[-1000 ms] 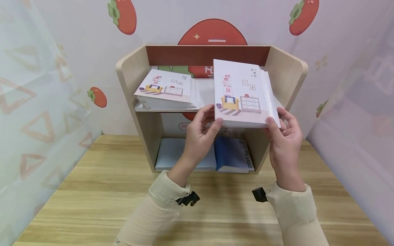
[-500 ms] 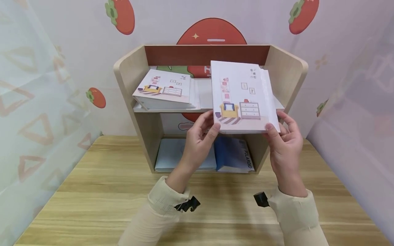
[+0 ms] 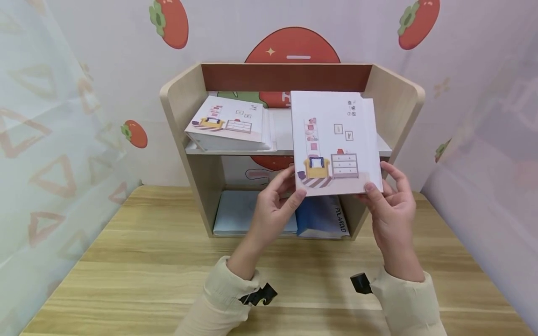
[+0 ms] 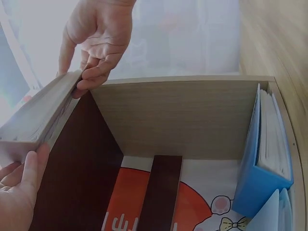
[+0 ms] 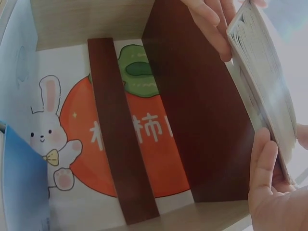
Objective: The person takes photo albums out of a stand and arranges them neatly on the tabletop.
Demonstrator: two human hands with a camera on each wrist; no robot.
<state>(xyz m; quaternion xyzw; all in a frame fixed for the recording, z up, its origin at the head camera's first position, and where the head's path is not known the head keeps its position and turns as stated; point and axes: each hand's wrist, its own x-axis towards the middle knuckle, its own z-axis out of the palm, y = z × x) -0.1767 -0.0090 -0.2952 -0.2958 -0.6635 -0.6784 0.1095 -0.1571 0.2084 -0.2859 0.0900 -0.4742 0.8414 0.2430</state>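
Note:
A white photo album (image 3: 332, 116), its cover printed with a yellow armchair and a chest of drawers, is held tilted up in front of the shelf. My left hand (image 3: 271, 210) grips its lower left corner, thumb on the cover. At the lower right corner my right hand (image 3: 395, 210) pinches it, thumb in front and fingers behind. Page edges of the album (image 4: 41, 108) show in the left wrist view. A matching album (image 3: 229, 119) lies slanted at the left of the upper shelf, with thin white edges beside it.
The two-tier wooden shelf (image 3: 195, 186) stands on a wood-grain table (image 3: 147, 270). Its lower tier holds a pale blue album (image 3: 235, 212) and a darker blue one marked POLAROID (image 3: 321, 217). Patterned cloth walls enclose the sides and back.
Both hands have brought the photo album lower and nearer, off the upper shelf's front. Its cover has tipped up to face me more squarely. The album on the left has stayed put.

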